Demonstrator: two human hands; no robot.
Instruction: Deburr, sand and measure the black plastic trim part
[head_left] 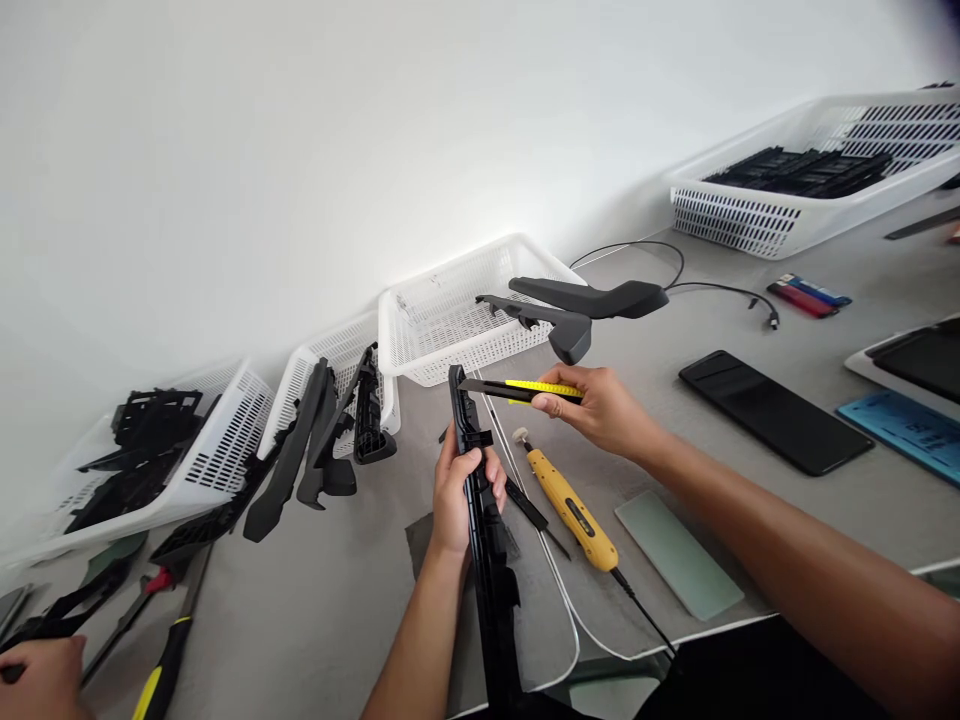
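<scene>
My left hand (454,492) is wrapped round a long black plastic part (491,575), which stands nearly upright in front of me with its ribbed inner side showing. In my right hand (600,408) is a yellow and black utility knife (541,390), pinched between thumb and fingers. Its blade points left and lies at the upper end of the black part; whether it touches the edge I cannot tell. Below the knife, a yellow rotary tool (574,510) with a small round pale tip rests on the grey table beside a dark, thin tool (534,508).
White baskets stand along the wall: one (420,365) has black handle-shaped parts (592,296) over its rim, others hold more black parts. A black phone (772,410), a pale glass plate (679,555) and cables lie at right. Another person's hand (45,680) is at the lower left, near a yellow-black handled tool (166,670).
</scene>
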